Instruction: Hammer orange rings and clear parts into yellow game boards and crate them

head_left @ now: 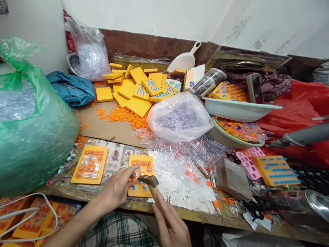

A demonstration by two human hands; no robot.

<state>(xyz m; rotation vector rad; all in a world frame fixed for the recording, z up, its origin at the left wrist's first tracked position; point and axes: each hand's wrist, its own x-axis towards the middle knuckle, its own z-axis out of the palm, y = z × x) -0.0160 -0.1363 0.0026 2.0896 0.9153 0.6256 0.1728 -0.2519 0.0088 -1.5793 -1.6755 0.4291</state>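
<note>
A small yellow block (pixel 147 163) set with orange rings and blue-and-clear pieces lies on the bench before me. My left hand (pixel 117 187) grips its left edge, index finger reaching over the top face and thumb lower down; the other fingers are partly hidden. In my right hand (pixel 172 221) is a hammer (pixel 150 180), its wooden handle wrapped by the fingers. The dark hammer head is over the middle of the block; whether it touches cannot be seen. A second yellow block (pixel 89 165), filled with orange rings and clear oval pieces, lies to the left.
A green plastic bag (pixel 48 130) bulges at left. Behind lie stacked yellow blocks (pixel 137 91), loose orange rings (pixel 124 115) and a white bag (pixel 180 120) of clear pieces. Clear plastic strips (pixel 190 151), a metal block (pixel 232 178) and a power tool (pixel 305 135) are at right.
</note>
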